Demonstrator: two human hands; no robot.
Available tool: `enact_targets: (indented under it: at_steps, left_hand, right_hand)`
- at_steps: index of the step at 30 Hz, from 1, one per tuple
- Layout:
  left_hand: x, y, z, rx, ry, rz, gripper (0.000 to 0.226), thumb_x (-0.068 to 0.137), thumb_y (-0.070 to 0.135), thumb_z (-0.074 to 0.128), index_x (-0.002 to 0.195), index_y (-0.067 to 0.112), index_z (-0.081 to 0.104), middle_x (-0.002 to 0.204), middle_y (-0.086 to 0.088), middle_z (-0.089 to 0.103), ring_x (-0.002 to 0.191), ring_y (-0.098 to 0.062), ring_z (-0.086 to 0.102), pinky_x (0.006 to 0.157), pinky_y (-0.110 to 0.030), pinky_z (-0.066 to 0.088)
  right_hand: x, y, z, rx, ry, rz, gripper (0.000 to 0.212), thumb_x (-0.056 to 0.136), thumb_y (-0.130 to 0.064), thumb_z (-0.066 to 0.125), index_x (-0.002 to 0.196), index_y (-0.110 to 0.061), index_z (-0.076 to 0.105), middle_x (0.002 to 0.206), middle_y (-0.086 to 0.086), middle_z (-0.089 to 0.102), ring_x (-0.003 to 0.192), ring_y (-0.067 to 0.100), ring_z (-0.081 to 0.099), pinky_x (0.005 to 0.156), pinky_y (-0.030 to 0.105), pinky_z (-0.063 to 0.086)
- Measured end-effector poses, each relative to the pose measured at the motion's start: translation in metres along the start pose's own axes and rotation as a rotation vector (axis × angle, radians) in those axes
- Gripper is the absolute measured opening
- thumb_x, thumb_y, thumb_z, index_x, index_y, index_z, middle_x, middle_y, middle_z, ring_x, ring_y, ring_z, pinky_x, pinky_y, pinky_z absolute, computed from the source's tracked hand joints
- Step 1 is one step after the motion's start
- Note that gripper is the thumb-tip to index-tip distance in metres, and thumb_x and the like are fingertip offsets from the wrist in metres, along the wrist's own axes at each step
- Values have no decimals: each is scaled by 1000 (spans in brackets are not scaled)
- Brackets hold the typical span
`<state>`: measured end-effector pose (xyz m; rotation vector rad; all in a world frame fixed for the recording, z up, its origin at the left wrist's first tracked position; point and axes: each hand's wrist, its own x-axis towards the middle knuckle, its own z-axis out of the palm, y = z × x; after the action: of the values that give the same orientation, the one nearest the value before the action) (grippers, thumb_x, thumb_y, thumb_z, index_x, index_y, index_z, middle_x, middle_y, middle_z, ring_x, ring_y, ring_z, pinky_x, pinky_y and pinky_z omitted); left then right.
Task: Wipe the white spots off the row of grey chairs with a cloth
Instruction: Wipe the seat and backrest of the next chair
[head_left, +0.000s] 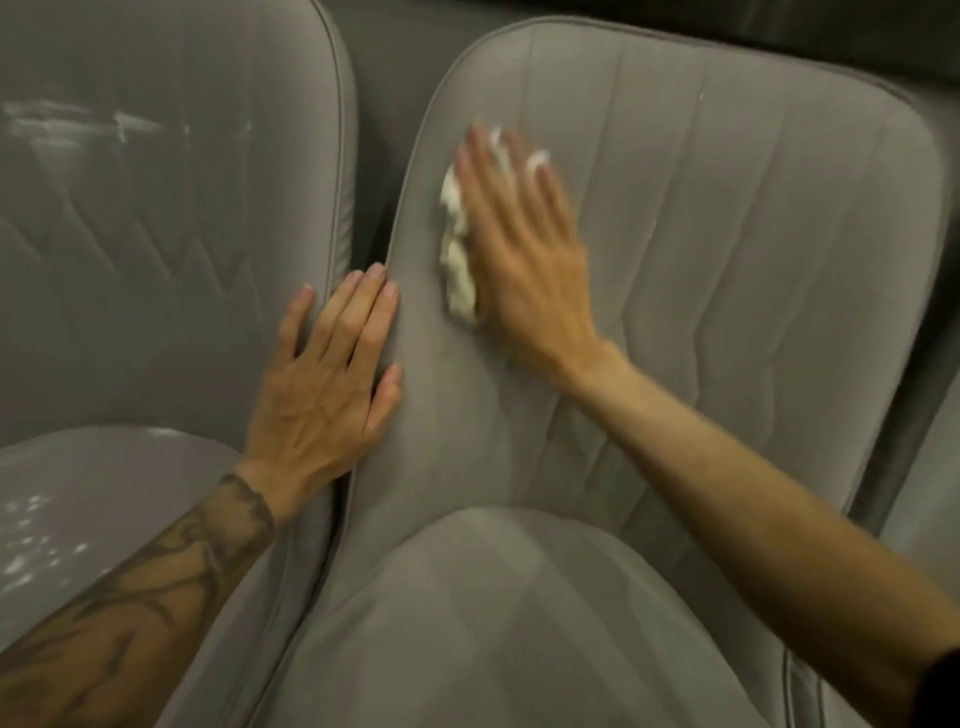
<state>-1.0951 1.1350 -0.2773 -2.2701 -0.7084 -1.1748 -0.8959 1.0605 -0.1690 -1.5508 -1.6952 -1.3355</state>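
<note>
A dark band runs along the top edge, too blurred to identify. The light is dim and warm.

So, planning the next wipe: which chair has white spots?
The left chair: white smears on its back, spots on its seat; the middle chair, under the cloth, looks nearly clean.

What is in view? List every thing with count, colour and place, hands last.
left chair: one, grey, left of view.
middle chair: one, grey, centre and right.
white smears: several, white, left chair's backrest.
white spots: many, white, left chair's seat.
cloth: one, white, crumpled, on middle chair's backrest under the right hand.
left hand: one, flat across the two chairs' adjoining edges.
right hand: one, fingers straight, pressing the cloth.
</note>
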Motion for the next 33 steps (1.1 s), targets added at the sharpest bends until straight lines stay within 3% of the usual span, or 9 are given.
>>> enact_targets:
  at_steps: [4, 9, 12, 15, 19, 24, 28, 31, 33]
  left_hand:
    - [-1, -3, 2, 20, 21, 13, 65, 109, 33, 36, 167, 7, 23, 173, -12, 26, 160, -26, 27, 133, -50, 10]
    - [-2, -3, 5, 32, 37, 13, 63, 110, 33, 33, 167, 7, 23, 173, -13, 28, 161, -25, 27, 134, -49, 7]
    - [-2, -3, 3, 34, 29, 3, 63, 110, 33, 32, 167, 8, 24, 173, -13, 28, 160, -26, 28, 134, -48, 6]
    - [-2, -2, 2, 31, 20, 1, 63, 110, 34, 32, 167, 8, 24, 173, -12, 28, 160, -25, 29, 134, -48, 6]
    - [-3, -2, 2, 36, 26, -1, 61, 110, 30, 34, 167, 9, 25, 173, -11, 29, 160, -24, 29, 134, -47, 6]
    - [-2, -1, 4, 15, 40, -24, 56, 112, 26, 33, 165, 7, 30, 172, -11, 32, 160, -24, 30, 133, -49, 9]
    - [-2, -2, 3, -4, 24, -32, 58, 111, 26, 37, 166, 8, 29, 172, -10, 31, 160, -24, 29, 133, -49, 7]
    - [-1, -1, 1, 8, 9, -38, 59, 111, 27, 38, 166, 9, 27, 173, -10, 29, 160, -23, 28, 133, -48, 6]
    - [-2, -2, 1, 5, 5, -42, 59, 111, 27, 38, 166, 9, 28, 173, -9, 30, 160, -23, 29, 133, -49, 9]
  right_hand:
    - [41, -2, 15, 41, 167, 261, 49, 109, -19, 38, 153, 1, 43, 160, 20, 42, 151, 39, 36, 128, 54, 23]
    - [-70, -70, 17, 270, -77, 174, 53, 110, -22, 41, 158, 0, 34, 167, 19, 28, 158, 37, 21, 131, 52, 14]
    - [-114, -72, 6, 205, -185, 57, 50, 109, -21, 45, 155, -2, 39, 165, 15, 29, 156, 35, 26, 130, 50, 18]
    - [-69, -35, 10, 127, -98, 27, 52, 113, -29, 35, 157, -1, 37, 165, 20, 33, 155, 37, 29, 130, 51, 17]
    - [-4, -25, 24, 215, 118, 303, 52, 112, -26, 27, 156, 1, 36, 164, 22, 34, 155, 40, 27, 130, 53, 13]
    - [-103, -91, 25, 453, -96, 233, 51, 111, -21, 31, 158, -1, 28, 167, 21, 27, 158, 40, 18, 131, 54, 9]
    - [-174, -101, 14, 441, -290, 69, 49, 112, -16, 34, 158, -2, 28, 168, 14, 20, 159, 35, 16, 130, 54, 15]
    - [-161, -76, 16, 384, -277, -7, 49, 114, -21, 31, 159, 0, 30, 169, 18, 21, 159, 35, 16, 131, 52, 13]
    - [-131, -65, 25, 371, -176, 172, 52, 114, -23, 32, 160, 0, 26, 169, 19, 20, 160, 33, 11, 131, 50, 8]
